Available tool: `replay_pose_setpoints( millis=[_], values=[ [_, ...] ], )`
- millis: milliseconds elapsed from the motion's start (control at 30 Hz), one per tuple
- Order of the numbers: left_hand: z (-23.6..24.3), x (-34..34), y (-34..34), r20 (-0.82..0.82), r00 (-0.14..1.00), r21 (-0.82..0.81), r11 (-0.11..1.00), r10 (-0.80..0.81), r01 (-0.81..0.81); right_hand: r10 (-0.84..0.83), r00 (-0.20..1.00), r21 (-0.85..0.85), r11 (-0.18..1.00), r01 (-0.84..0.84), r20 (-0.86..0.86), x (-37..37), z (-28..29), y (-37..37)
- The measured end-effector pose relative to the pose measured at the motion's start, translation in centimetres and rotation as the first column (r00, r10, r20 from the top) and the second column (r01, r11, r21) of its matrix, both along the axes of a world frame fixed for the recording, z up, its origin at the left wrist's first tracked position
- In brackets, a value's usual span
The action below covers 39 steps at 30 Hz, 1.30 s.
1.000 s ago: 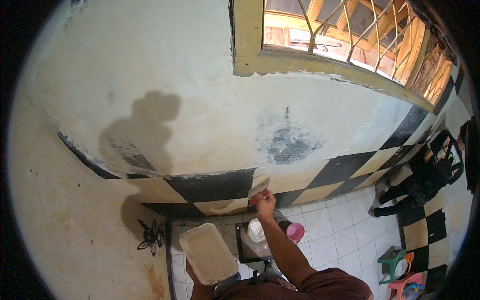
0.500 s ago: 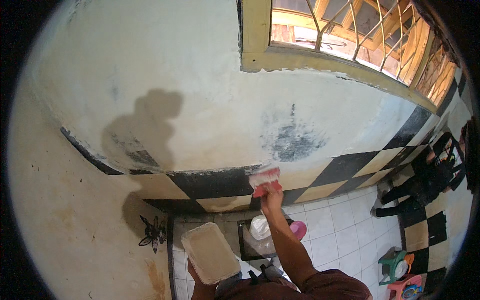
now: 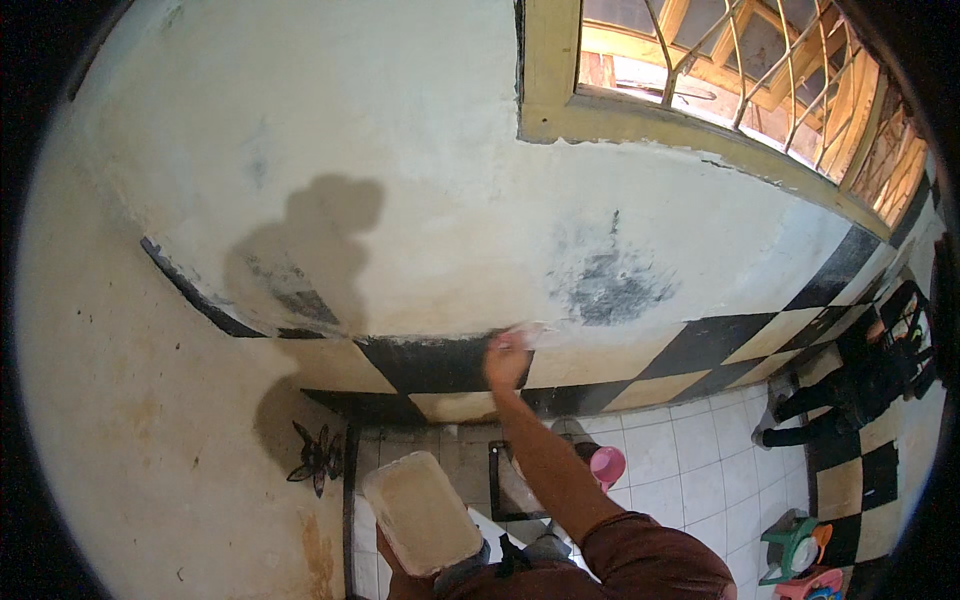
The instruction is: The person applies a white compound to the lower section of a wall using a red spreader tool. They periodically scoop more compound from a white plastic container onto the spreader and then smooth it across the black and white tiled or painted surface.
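Note:
My right hand (image 3: 505, 362) is closed on a red putty scraper (image 3: 525, 334), blurred now, pressed to the wall where the white coating (image 3: 440, 270) meets a black square (image 3: 430, 365) of the checkered band. The scraper's pale edge points up and right. Low on the left, my left hand (image 3: 388, 556) supports a shallow rectangular tub (image 3: 452, 505) with a beige, putty-like surface. Its fingers are mostly hidden beneath the tub. A dark, rough patch (image 3: 615, 285) shows on the wall right of the scraper.
Above right is a yellow window frame (image 3: 550, 80) with metal bars. A pink cup (image 3: 607, 466) and a black-edged panel (image 3: 497, 480) are on the white tiles below. A person in dark clothes (image 3: 840, 390) is at right, near a green stool (image 3: 795, 550). A black ornament (image 3: 315, 458) hangs left.
My right hand has moved up and slightly left with the scraper, now against the coating's lower edge. The view has shifted, and my right forearm now covers the white bundle on the floor.

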<state>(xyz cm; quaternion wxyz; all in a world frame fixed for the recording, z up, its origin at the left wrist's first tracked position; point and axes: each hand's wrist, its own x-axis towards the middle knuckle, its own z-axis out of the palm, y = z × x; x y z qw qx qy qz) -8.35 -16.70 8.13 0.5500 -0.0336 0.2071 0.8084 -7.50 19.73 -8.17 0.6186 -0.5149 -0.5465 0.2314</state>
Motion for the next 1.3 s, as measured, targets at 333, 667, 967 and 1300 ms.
replay_pose_setpoints(
  millis=[333, 667, 967, 1300],
  values=[
    [-4.3, -1.0, 0.5, -0.018, 0.999, -0.08, 0.996, -0.034, 0.032, 0.561, 0.777, -0.131, 0.781, -0.611, -0.286, 5.3, 5.5, -11.1],
    [-3.0, 3.9, 8.8, -0.093, 0.957, 0.077, 0.956, -0.275, 0.282, 0.296, 0.383, -0.124, 0.626, -0.77, -0.875, 20.6, 21.0, -17.3],
    [-6.3, 6.4, 12.2, 0.055, 0.888, 0.055, 0.889, -0.457, 0.455, 0.464, 0.767, -0.583, 0.501, -0.64, -0.443, 23.3, 19.5, -18.1],
    [-6.2, 7.4, 13.2, -0.028, 0.883, -0.006, 0.883, -0.469, 0.469, 0.495, 0.848, -0.569, 0.759, -0.316, 0.189, 25.6, 23.7, -17.2]
  ],
)
